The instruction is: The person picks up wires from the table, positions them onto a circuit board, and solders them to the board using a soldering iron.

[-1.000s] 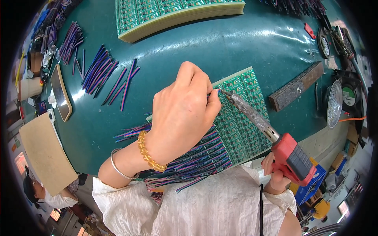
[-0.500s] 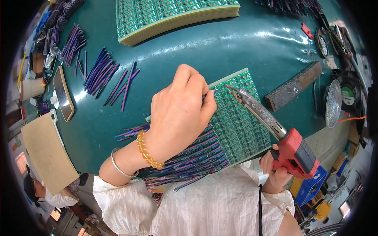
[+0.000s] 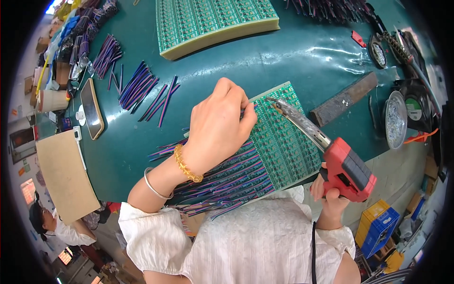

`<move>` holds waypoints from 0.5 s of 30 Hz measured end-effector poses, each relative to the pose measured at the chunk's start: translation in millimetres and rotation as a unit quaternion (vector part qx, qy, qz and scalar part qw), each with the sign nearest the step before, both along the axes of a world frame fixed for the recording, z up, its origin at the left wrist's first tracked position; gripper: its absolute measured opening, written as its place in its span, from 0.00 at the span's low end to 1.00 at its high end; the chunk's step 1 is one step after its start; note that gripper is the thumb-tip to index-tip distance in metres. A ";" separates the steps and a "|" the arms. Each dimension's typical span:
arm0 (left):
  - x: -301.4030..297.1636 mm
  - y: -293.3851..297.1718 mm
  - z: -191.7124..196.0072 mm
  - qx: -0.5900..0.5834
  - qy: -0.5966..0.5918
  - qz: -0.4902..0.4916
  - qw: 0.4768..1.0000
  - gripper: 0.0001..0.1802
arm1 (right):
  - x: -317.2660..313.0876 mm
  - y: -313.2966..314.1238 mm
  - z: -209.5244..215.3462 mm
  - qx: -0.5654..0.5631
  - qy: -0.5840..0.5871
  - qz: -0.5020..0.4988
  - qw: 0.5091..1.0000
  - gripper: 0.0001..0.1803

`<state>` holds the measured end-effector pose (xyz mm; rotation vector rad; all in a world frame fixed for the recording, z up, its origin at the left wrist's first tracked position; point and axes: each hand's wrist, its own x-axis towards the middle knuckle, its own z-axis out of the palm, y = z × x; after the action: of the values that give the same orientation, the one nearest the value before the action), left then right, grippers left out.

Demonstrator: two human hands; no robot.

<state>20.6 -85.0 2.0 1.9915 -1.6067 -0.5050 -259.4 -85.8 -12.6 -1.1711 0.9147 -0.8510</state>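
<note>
A green circuit board panel [image 3: 288, 137] lies slightly skewed on the table, with rows of thin blue, black and pink wires [image 3: 222, 182] covering its left part. My left hand [image 3: 220, 120] is closed in a pinch above the panel, at the edge of the wired rows. A short bit of wire [image 3: 255, 106] shows at its fingertips; the rest is hidden by the hand. My right hand [image 3: 331, 191] grips a red soldering gun [image 3: 350, 170] at the panel's right. Its metal tip points left over the panel's far part, close to my left fingertips.
A thick stack of panels [image 3: 217, 40] stands at the far side. Loose wire bundles [image 3: 138, 87] and a phone [image 3: 92, 109] lie left. On the right are a dark metal bar [image 3: 344, 98], a bowl of silvery bits [image 3: 395, 119] and a solder spool [image 3: 414, 111]. Another person sits lower left.
The whole view has shifted a little, so the table's left side sits farther right in it. Both hands keep nearly the same place over the panel, with the same holds.
</note>
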 end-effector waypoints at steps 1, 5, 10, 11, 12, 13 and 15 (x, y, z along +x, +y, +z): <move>-1.2 -0.4 -1.0 -0.007 -0.004 0.006 1.000 0.08 | 0.2 -2.1 1.3 -0.001 0.007 0.019 1.000 0.46; -4.5 -0.2 -4.6 -0.023 -0.015 0.015 1.000 0.07 | 5.3 -3.0 3.2 -0.013 0.040 0.030 0.999 0.43; -9.4 -0.1 -10.0 -0.046 -0.055 0.021 0.997 0.07 | -2.0 -3.1 -0.3 0.011 -0.007 0.047 0.999 0.25; -9.9 -0.3 -10.9 -0.054 -0.066 0.021 0.996 0.07 | -2.8 -2.9 -0.7 0.013 0.000 0.047 0.999 0.26; -10.4 -0.2 -10.6 -0.052 -0.065 0.022 0.996 0.07 | -4.7 -2.1 -3.9 0.014 0.001 0.048 0.999 0.26; -10.8 -0.2 -9.7 -0.050 -0.071 0.023 0.996 0.07 | -7.5 -0.3 -9.3 -0.027 0.033 0.037 0.998 0.26; -11.6 -0.1 -10.0 -0.047 -0.076 0.025 0.996 0.08 | -10.5 1.2 -12.0 -0.068 0.065 0.027 0.995 0.27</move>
<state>9.0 -85.0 -8.0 2.0354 -1.6336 -0.2585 -270.0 -84.6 -24.6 -1.3766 0.9367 -0.8107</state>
